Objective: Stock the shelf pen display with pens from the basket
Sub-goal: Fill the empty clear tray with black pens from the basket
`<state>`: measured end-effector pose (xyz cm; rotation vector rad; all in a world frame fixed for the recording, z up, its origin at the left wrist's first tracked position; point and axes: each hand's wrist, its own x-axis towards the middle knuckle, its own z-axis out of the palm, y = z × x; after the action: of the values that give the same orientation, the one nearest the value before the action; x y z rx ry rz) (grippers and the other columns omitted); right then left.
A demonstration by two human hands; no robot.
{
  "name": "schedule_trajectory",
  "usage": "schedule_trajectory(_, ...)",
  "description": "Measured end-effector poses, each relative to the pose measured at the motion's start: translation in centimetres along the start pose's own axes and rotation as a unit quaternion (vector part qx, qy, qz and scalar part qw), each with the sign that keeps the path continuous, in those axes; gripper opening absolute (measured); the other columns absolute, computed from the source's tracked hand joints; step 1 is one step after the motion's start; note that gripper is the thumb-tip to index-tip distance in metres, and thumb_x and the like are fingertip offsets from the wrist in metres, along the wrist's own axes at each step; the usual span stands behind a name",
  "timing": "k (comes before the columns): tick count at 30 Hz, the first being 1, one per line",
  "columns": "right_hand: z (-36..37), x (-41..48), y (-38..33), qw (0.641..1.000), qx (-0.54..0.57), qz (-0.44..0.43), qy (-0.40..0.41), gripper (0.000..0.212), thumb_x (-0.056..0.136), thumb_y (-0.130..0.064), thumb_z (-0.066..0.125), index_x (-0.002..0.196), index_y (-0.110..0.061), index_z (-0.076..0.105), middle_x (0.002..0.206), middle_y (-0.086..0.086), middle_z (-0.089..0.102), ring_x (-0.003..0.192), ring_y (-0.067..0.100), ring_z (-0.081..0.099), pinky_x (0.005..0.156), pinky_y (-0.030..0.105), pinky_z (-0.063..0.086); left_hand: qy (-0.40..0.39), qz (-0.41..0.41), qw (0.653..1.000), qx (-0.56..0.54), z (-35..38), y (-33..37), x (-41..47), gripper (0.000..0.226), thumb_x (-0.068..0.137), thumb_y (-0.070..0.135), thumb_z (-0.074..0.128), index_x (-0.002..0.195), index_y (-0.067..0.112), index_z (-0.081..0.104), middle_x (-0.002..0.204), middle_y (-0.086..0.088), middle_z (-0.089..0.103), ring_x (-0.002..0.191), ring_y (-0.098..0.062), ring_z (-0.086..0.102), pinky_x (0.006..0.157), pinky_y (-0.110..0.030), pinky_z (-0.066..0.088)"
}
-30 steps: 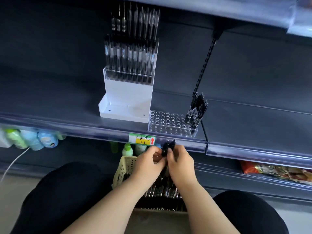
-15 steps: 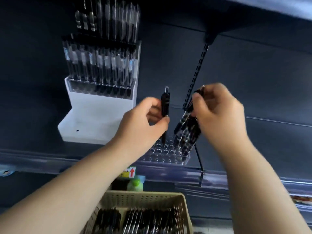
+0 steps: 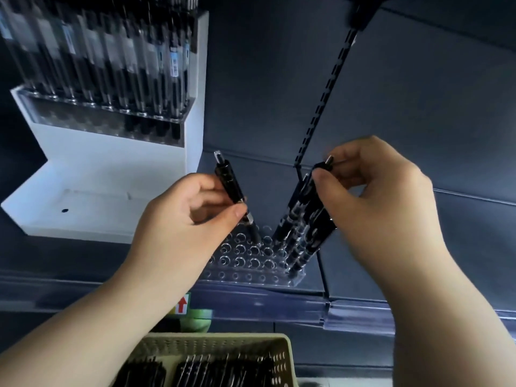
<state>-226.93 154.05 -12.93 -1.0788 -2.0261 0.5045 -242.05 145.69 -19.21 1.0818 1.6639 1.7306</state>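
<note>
Two hands were up at the shelf, and each one held something. The left hand point(image 3: 190, 219) pinched one black pen point(image 3: 231, 188) between thumb and fingers near its middle. This pen was tilted, with the clicker end up and to the left, and its tip down at the back holes of the clear rack point(image 3: 245, 275). The right hand point(image 3: 377, 208) had its thumb and fingers curled round the upper ends of a bunch of pens point(image 3: 304, 219), all black. Their lower ends were in the right end of the rack and they leaned to the right. They overlapped in the view, so I could count only about four or five. The rest of the rack showed many open holes in rows.

The rack stood on the front of the dark shelf point(image 3: 279, 303), just right of one white stand point(image 3: 111, 177). The white stand carried a row of pens point(image 3: 111, 65) upright in its upper step, blurred in the picture. One black slotted strip point(image 3: 324, 90) ran up the back wall behind the right hand.

Below the shelf edge, between the two forearms, was one pale basket point(image 3: 217, 340). More black pens point(image 3: 209, 370) lay in it side by side. One small tag with a red arrow point(image 3: 183, 304) was on the shelf edge, and one green cap point(image 3: 198, 321) showed just under it.
</note>
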Motion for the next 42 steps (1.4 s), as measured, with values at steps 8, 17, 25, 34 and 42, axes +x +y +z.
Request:
schedule_trajectory(8,-0.4,-0.1,0.2,0.999,-0.045,-0.007,-0.020,0.010,0.079,-0.024,0.068,0.083,-0.029,0.060,0.066,-0.023,0.057,0.078,-0.013,0.054,0.060,-0.004,0.037,0.000,-0.002,0.999,-0.036,0.1,0.0,0.2,0.028,0.061,0.030,0.070,0.088,0.025,0.066,0.084,0.006,0.074,0.081,-0.013,0.071,0.084,-0.041,0.054)
schedule_trajectory(17,0.3,-0.6,0.3,0.986,-0.153,-0.025,-0.068,0.003,0.080,-0.033,0.066,0.077,-0.031,0.066,0.072,-0.022,0.057,0.080,0.006,0.053,0.066,0.013,0.041,0.001,0.001,0.999,-0.036,0.3,0.0,-0.1,0.020,0.066,0.026,0.071,0.085,0.029,0.065,0.082,0.009,0.074,0.079,-0.009,0.070,0.078,-0.029,0.051)
schedule_trajectory(25,0.4,-0.5,0.5,0.975,-0.209,-0.034,-0.071,0.004,0.078,-0.030,0.070,0.075,-0.028,0.070,0.075,-0.015,0.058,0.089,0.016,0.053,0.079,0.035,0.044,-0.009,0.007,1.000,-0.015,0.4,-0.1,-0.2,0.022,0.072,0.014,0.073,0.086,0.029,0.065,0.082,0.012,0.073,0.078,-0.004,0.069,0.073,-0.021,0.052)
schedule_trajectory(34,0.2,-0.3,0.6,0.982,-0.181,-0.029,-0.053,0.012,0.076,-0.035,0.069,0.086,-0.030,0.072,0.084,-0.010,0.062,0.085,0.013,0.051,0.070,0.026,0.040,-0.092,0.046,0.994,-0.029,3.1,0.0,-0.8,0.031,0.071,0.004,0.075,0.088,0.028,0.066,0.084,0.010,0.072,0.079,-0.003,0.069,0.070,-0.009,0.050)
schedule_trajectory(42,-0.2,-0.1,1.1,0.989,-0.140,-0.003,-0.051,0.004,0.080,-0.031,0.067,0.081,-0.031,0.070,0.082,-0.014,0.061,0.081,0.006,0.045,0.064,0.004,0.032,-0.131,0.056,0.965,0.220,4.8,-0.9,-0.8,0.018,0.079,0.030,0.069,0.075,0.040,0.055,0.072,0.020,0.065,0.080,0.011,0.057,0.066,0.001,0.040)
